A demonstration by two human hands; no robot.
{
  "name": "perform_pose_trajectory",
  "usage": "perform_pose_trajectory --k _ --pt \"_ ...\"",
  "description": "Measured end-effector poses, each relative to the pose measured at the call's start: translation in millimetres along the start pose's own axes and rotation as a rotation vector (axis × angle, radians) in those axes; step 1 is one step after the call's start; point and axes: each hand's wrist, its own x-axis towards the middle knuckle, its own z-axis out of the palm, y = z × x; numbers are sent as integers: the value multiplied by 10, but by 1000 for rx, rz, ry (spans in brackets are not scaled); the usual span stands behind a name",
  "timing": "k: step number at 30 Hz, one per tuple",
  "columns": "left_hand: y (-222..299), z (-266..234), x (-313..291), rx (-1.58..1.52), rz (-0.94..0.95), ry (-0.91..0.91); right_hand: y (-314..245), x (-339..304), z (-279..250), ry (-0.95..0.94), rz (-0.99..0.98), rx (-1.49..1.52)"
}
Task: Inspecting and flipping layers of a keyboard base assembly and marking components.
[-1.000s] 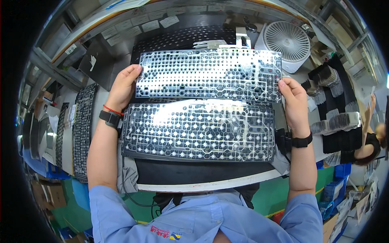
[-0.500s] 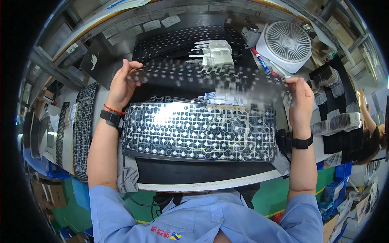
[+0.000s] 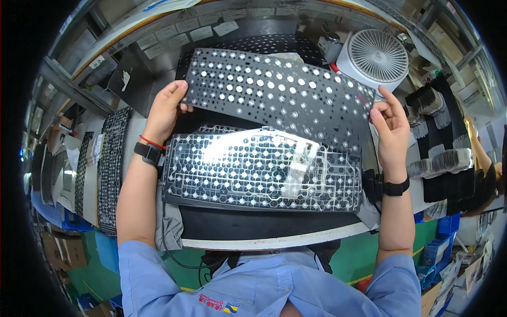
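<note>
Between my two hands hangs a thin black perforated sheet (image 3: 248, 79), dotted with rows of round holes and tilted up above the bench. My left hand (image 3: 168, 101) pinches its left edge between thumb and fingers. At the opposite end my right hand (image 3: 390, 119) grips the right edge, thumb in front and some fingers raised. Below it lies a stack of clear keyboard circuit membranes (image 3: 253, 174) with printed traces and round dots, a bright glare across its top left. The raised sheet covers most of the white bundle behind it.
A white fan (image 3: 376, 55) stands at the back right, next to a small metal jar (image 3: 330, 48). More dotted black sheets (image 3: 264, 41) lie at the back. Racked membranes (image 3: 112, 169) stand at left; clear-film bundles (image 3: 443, 158) rest on black cloth at right. A co-worker's arm (image 3: 478, 145) shows far right.
The black sheet, blurred and nearly edge-on before, now faces me broadside and hides the white bundle and the marker. Both hands keep their hold at its ends.
</note>
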Motion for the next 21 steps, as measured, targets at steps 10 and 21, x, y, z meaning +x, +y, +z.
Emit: perform_pose_trajectory --k 10,21 --pt "7 -29 15 -146 -34 268 -62 0 -74 -515 -25 -399" --pt "-34 -71 -8 -85 -117 -64 16 16 25 -421 -100 -414"
